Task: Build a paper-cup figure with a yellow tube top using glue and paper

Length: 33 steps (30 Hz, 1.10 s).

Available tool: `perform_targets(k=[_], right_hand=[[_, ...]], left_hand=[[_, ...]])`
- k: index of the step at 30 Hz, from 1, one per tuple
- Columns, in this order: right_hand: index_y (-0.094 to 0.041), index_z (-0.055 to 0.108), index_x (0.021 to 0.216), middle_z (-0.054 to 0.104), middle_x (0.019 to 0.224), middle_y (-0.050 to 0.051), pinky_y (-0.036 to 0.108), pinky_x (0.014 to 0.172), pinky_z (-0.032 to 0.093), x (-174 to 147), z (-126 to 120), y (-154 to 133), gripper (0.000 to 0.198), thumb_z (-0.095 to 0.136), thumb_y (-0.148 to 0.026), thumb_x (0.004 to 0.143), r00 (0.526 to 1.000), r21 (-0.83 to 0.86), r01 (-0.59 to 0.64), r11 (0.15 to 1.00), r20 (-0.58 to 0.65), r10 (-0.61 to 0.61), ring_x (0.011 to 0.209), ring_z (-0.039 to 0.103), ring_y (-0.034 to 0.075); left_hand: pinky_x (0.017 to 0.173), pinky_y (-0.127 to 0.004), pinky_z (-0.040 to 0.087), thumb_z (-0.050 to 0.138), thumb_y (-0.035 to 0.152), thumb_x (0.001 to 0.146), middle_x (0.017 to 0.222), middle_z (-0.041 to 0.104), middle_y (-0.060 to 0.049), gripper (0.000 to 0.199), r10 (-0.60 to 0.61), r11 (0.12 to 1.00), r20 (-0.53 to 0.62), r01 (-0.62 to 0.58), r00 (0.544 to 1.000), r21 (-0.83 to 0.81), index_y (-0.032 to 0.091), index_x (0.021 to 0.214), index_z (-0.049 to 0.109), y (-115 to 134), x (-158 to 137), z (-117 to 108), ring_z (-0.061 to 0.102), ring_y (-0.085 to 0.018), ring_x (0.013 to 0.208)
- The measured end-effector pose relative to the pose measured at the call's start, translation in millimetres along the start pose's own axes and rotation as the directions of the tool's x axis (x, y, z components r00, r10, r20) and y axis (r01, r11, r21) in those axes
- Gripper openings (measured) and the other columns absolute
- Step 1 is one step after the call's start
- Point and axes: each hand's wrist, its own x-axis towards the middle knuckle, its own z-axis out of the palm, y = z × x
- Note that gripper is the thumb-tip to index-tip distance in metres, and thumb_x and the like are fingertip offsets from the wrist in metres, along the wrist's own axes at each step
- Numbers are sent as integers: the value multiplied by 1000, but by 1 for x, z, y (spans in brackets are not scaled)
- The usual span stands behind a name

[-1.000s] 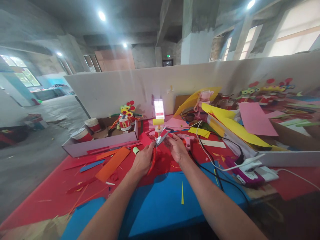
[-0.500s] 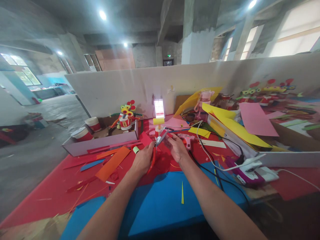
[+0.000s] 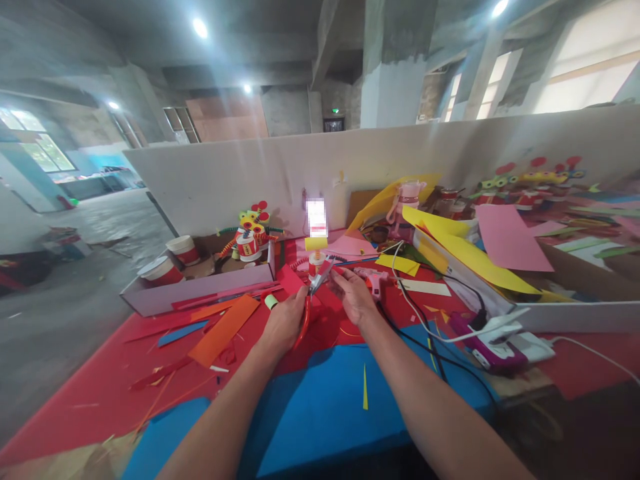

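Note:
My left hand is closed on scissors with red-orange handles, their metal blades pointing up and away from me. My right hand pinches a small piece of red paper beside the blades; my fingers partly hide it. Just beyond the blades stands a paper cup figure with a yellow roll on top and curled paper arms. Close to my right hand lies a pink glue gun. A pale green roll rests left of my left hand.
Left, a shallow box holds cups and a finished-looking cup figure. Orange paper and scraps litter the red cover. Right, cables run to a purple power strip before a box heaped with yellow paper. A lit phone stands at the back.
The view has shifted very slightly. The scissor blades have turned a little beside the red paper; both hands stay nearly in place.

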Motion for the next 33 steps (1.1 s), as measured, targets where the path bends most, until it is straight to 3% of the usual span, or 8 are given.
perform_targets(k=[18, 33], right_hand=[[-19, 70, 72, 69, 69, -3, 21, 65, 45, 6, -6, -1, 28, 85, -34, 53, 999, 17, 18, 1000, -35, -17, 61, 58, 7], [-21, 65, 66, 65, 62, -2, 26, 60, 45, 8, -8, -1, 36, 83, -49, 52, 991, -57, 94, 994, -87, -98, 57, 56, 11]], left_hand=[[65, -28, 41, 39, 16, 88, 86, 67, -10, 30, 18, 998, 24, -19, 1000, 59, 16, 118, 44, -2, -2, -3, 67, -25, 83], [62, -28, 37, 37, 17, 88, 83, 66, -9, 27, 34, 998, 37, -36, 999, 55, 17, 115, 45, -3, -3, -5, 66, -24, 79]])
